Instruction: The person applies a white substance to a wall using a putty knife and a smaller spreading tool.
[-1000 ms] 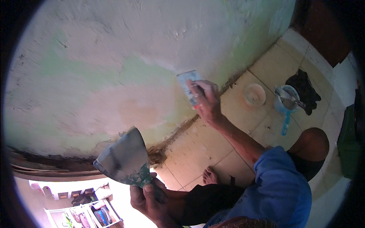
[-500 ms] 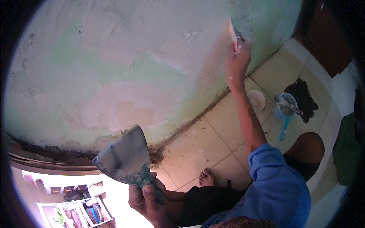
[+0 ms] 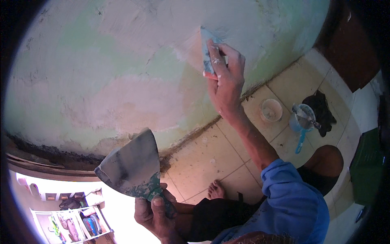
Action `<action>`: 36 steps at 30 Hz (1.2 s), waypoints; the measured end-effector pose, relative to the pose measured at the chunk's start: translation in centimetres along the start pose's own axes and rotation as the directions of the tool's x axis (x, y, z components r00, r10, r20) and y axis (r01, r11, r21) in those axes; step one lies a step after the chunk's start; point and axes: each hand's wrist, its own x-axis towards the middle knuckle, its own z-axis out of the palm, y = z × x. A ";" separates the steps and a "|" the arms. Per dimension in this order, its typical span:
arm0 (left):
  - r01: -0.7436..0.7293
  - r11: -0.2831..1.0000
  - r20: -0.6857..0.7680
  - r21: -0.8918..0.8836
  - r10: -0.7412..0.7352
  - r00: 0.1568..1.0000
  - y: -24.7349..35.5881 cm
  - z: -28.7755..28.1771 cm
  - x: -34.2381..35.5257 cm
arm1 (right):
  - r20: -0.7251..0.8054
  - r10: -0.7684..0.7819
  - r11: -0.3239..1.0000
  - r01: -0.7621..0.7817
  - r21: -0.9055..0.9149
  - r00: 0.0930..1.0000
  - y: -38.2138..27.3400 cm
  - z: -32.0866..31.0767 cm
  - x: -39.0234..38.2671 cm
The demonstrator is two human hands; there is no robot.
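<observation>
Head view: left of two side-by-side fisheyes on person's head; I read scene remotely. Lens faces down and forward, wall (image 3: 122, 97) across upper left, tiled floor (image 3: 203, 166) to right. Nearest to lens: left hand (image 3: 156, 215) with broad scraper (image 3: 134, 162), low in frame. Right hand (image 3: 228, 81) farther out, at wall. Round tub (image 3: 263, 112) on floor shows small. Blue sleeve (image 3: 292, 195) seen from above, lower right. Wall-floor line runs diagonal; edges bow toward dark round rim.
</observation>
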 end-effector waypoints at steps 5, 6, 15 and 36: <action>-0.019 1.000 0.013 0.007 0.019 1.000 -1.1 0.4 0.5 | 0.114 -0.047 0.999 0.047 0.009 0.992 -0.1 0.5 -1.9; -0.017 1.000 0.028 0.009 0.017 0.999 -1.2 0.5 0.6 | 0.144 -0.046 0.999 0.045 0.006 0.989 0.0 0.3 -2.3; -0.002 0.998 0.003 0.068 0.002 1.000 -0.6 0.9 0.2 | 0.235 -0.098 0.988 0.066 0.142 0.967 3.2 -2.2 -6.0; 0.522 0.849 0.504 -0.078 -0.418 0.756 -3.6 1.7 1.4 | 0.355 -0.609 0.553 0.059 0.831 0.709 1.7 -7.4 -1.1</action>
